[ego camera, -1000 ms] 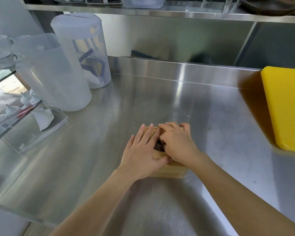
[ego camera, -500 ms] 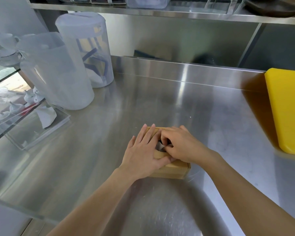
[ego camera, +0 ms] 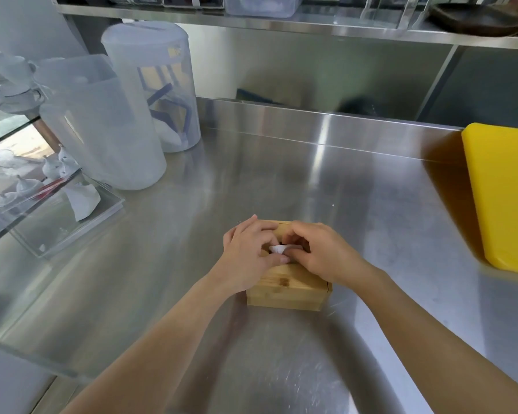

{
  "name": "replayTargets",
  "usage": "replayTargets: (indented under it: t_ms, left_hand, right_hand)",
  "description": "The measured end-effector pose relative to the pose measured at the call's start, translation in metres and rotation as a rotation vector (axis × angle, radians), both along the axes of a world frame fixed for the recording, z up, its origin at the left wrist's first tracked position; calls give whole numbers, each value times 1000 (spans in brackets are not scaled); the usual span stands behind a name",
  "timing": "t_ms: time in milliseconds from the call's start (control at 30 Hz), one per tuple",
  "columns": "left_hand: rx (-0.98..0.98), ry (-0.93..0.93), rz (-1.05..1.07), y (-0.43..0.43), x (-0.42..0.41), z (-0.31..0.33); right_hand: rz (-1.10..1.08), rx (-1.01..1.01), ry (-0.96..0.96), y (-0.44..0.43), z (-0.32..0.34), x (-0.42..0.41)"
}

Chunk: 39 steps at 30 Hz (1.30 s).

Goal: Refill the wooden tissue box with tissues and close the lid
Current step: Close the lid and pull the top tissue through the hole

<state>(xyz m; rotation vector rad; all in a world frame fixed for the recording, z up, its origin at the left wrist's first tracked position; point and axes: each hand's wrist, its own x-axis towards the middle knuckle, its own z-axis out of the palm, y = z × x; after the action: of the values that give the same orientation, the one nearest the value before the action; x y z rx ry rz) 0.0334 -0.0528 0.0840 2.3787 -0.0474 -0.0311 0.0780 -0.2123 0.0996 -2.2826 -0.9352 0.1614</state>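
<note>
Hands on our closed light wooden tissue box (ego camera: 287,286), our left hand (ego camera: 248,255) and right hand (ego camera: 320,253) pinching white tissue (ego camera: 277,249) at its slot, steel counter (ego camera: 281,174) beneath.

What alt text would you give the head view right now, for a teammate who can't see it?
Both hands rest on a closed wooden tissue box on a steel counter; the left hand and right hand pinch a bit of white tissue at the lid's top opening. Two frosted plastic pitchers stand far left, a yellow cutting board at right.
</note>
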Motion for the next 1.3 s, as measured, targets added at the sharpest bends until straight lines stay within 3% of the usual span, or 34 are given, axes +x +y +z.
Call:
replayTargets:
  t_ms: [167,400,667,767,900,1100,1300]
  left_hand:
    - [97,-90,-16,5,-2,1]
    - [335,-247,-117,0,-3,1]
    - [137,-191,-75,5,-7,9]
    - [153,-204,-69,5,-8,7]
    - [126,-231,-37,1,-8,6]
    - [47,-167,-23,0,-8,13]
    - [-92,-76,59,7,-8,18]
  right_hand:
    - [26,-76,24,-7,-3,5]
    - [63,16,-21,4,-5,-4]
    - [-51,-105,0,-7,6,-6]
    - [-110,-186,46,-13,5,-3]
    - [-181,-157,83,-17,4,-3]
    - [-152,-126,-31,-10,12,-9]
    - [-174,-9,100,-10,12,-9]
